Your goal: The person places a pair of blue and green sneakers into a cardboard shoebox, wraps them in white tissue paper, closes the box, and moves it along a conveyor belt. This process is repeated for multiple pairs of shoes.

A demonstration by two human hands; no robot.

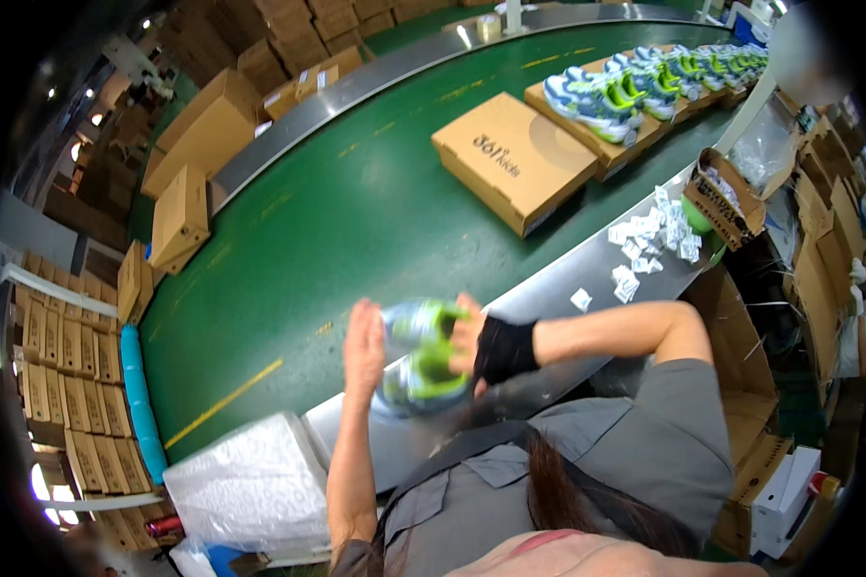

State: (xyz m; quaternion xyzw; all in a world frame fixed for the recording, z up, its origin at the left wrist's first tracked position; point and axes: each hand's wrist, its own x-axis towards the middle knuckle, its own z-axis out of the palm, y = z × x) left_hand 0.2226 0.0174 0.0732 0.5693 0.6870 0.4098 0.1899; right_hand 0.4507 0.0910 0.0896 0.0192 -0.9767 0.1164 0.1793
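Two sneakers in pale blue, white and lime green, blurred by motion, are held side by side over the belt's near edge: one sneaker [414, 322] farther off, the other sneaker [419, 378] closer to me. My right hand [466, 338], with a black band at the wrist, grips the pair by the heel ends; some of its fingers are hidden at the green openings. My left hand [363, 344] is upright at the opposite ends of the sneakers, its fingers stretched out and close against them.
A lidded brown shoebox [515, 159] lies on the green belt [327, 231], before a row of similar sneakers [645, 87]. Small white packets [656, 231] are scattered on the metal ledge at right, near an open carton [726, 197]. White wrapping sheets [250, 481] lie at lower left; stacked shoeboxes [77, 385] stand beyond.
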